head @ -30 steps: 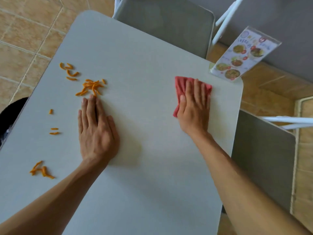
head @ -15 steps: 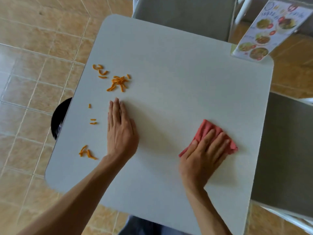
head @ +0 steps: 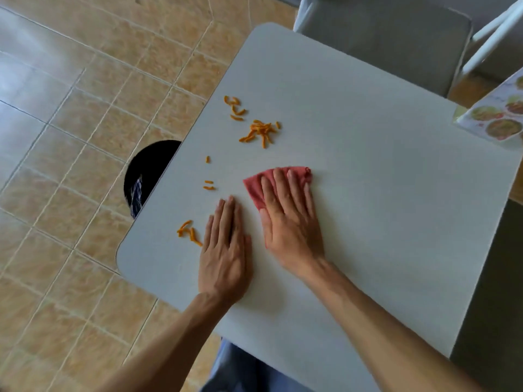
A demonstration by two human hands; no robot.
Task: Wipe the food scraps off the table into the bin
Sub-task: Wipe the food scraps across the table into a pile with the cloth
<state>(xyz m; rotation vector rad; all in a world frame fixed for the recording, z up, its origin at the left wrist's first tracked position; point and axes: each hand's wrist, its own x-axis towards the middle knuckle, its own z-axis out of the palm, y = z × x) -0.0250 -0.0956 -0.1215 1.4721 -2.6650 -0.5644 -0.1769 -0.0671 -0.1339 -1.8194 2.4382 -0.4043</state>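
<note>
Table: pale grey, square with rounded corners, seen from above at a tilt. Scraps, main heap: orange strips, loose cluster lying toward the far left corner, a short way in from the left edge. Scraps, curls: a few bent pieces just beyond the heap, nearer the far left corner. Scraps, strays: one single piece and a pair of short ones along the left edge, about midway down it. Scraps, near group: several strips close to the near left corner, the end of one touching or nearly touching the little-finger side of the left hand. Cloth: pink-red, crumpled, flat on the table near its middle, between the strays and the centre, mostly covered. Right hand: palm down, fingers spread and extended, pressing the cloth to the surface; not curled around it. Left hand: flat on the bare table, fingers straight and together, holding nothing, just beside the right hand toward the left edge. Bin: black, round, on the floor under the left edge, partly hidden by the tabletop, something striped showing inside. Menu card: printed with dishes, at the far right corner, cut off by the frame. Chair: grey seat, against the far edge. Floor: tan tiles.
</note>
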